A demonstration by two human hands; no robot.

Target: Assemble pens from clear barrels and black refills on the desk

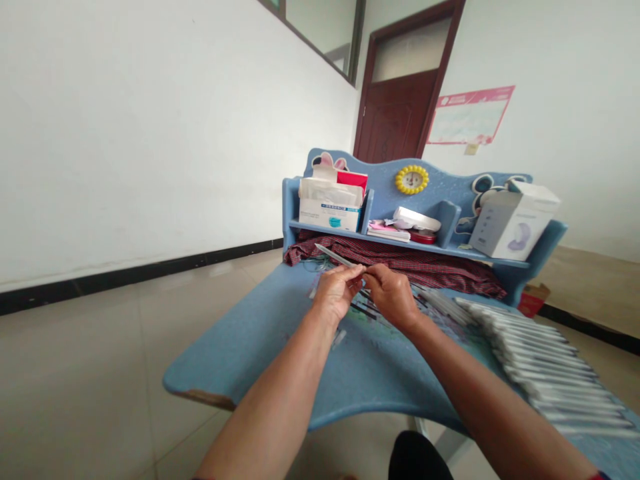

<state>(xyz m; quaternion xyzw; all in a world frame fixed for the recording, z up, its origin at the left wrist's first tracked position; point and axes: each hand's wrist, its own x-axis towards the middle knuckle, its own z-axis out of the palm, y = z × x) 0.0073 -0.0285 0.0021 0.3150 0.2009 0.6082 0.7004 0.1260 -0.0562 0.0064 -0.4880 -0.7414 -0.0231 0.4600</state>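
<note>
Worktop (240, 347) is blue with a bare brown edge at lower left, in a white-walled room with a brown door (397, 113) at upper right. Blue shelf (325, 229) along the back holds boxes, checked cloth (400, 263) bunched below. Both hands are mid-frame, left hand (337, 293) and right hand (393, 293) close together, fingertips pinching a thin pale stick (333, 255) that points up-left. Fingers hide its near end, so can't tell what it is. Dark strips (364, 311) are partly covered by the hands, pale rods (555, 367) at right look blurry, and the forearms run off the bottom.
</note>
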